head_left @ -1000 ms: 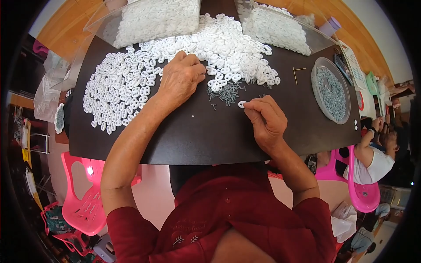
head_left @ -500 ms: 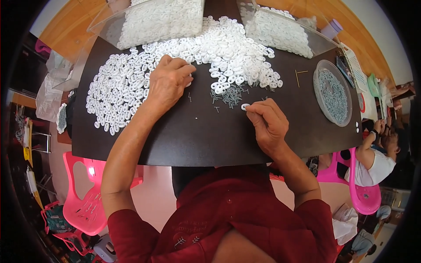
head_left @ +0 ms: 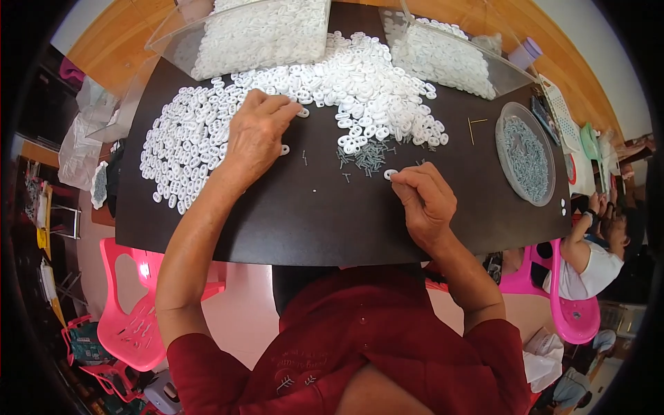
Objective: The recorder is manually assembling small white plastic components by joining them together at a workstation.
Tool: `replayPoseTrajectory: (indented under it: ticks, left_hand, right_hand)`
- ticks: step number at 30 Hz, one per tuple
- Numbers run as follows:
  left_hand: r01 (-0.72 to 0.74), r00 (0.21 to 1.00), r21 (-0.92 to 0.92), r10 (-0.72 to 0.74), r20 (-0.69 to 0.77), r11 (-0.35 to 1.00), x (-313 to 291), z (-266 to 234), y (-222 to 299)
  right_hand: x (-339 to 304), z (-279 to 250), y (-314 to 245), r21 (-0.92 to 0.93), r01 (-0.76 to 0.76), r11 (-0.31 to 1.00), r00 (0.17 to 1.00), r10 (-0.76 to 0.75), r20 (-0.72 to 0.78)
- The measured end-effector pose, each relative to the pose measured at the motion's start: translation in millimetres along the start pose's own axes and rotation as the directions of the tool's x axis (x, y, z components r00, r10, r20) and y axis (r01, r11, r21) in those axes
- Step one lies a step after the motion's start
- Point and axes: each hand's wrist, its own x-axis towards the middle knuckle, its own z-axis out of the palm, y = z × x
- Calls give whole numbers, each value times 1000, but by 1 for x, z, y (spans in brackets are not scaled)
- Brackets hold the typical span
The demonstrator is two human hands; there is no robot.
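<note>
My right hand [head_left: 425,204] is closed above the dark table, pinching a small white oval plastic piece [head_left: 390,174] between thumb and forefinger. My left hand [head_left: 259,131] reaches to the edge of the white pieces, palm down, its fingers bent and partly apart. Its fingertips lie beside one white oval piece [head_left: 303,112], and another white piece [head_left: 284,149] shows by its lower side. The thumb is mostly hidden. Between the hands lies a small heap of grey screws [head_left: 370,158], with a few loose ones [head_left: 304,159] nearer my left hand.
White oval pieces spread left [head_left: 187,138] and in a mound [head_left: 373,83] at the back. Two clear bins [head_left: 169,52] of white pieces stand behind. At right are a round clear tub [head_left: 510,169] of screws and a bent brass-coloured rod [head_left: 472,130]. Another person [head_left: 595,249] sits far right.
My left hand has drawn slightly left, uncovering white pieces beside its fingers. My right hand keeps its pinch on the white piece, nearly still. The whole view has shifted a little.
</note>
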Motion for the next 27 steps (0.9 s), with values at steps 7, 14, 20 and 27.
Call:
replayPoseTrajectory:
  ticks: [7,14,20,27]
  left_hand:
    - [-83,994,43,79,79,996,4,6,-3]
    - [-51,999,40,50,9,998,0,1,-8]
    - [-110,993,-10,110,52,994,7,15,9]
    - [-39,999,-46,41,29,998,-9,-6,-6]
  right_hand:
    - [-2,0,2,-4,0,1000,1000,0,-14]
    - [0,0,0,-1,26,1000,1000,-26,0]
    - [-2,0,2,-9,6,1000,1000,-6,-2]
    - [1,-1,1,1,52,999,999,-52,-1]
